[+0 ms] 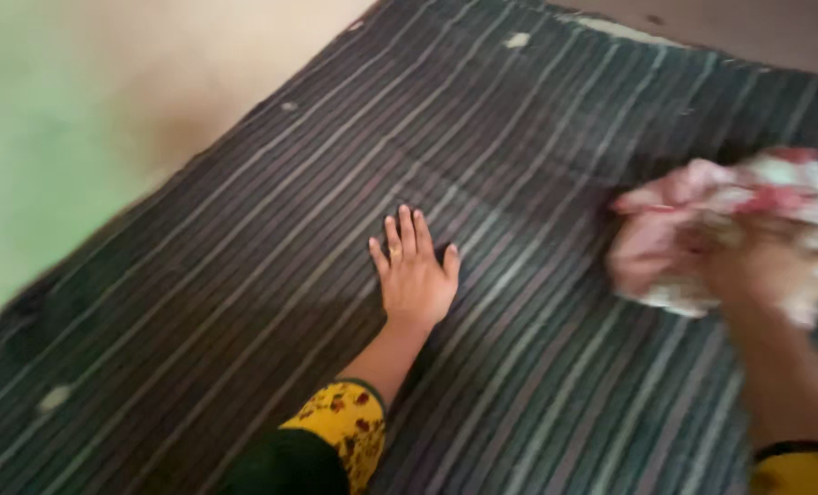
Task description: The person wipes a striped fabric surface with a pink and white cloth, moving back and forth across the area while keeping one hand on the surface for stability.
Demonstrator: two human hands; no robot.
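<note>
My left hand (414,273) lies flat, palm down and fingers spread, on a dark striped mat (244,302). It holds nothing. My right hand (759,268) is at the right, blurred, and grips a crumpled pink, red and white cloth (702,215) that it holds just above or on the mat. Both my forearms show yellow sleeves with a dark red pattern.
The striped mat covers most of the view, with small pale patches on it (53,398) and a frayed far edge (610,27). Pale greenish floor (51,137) lies beyond its left edge, and brownish floor at the top right.
</note>
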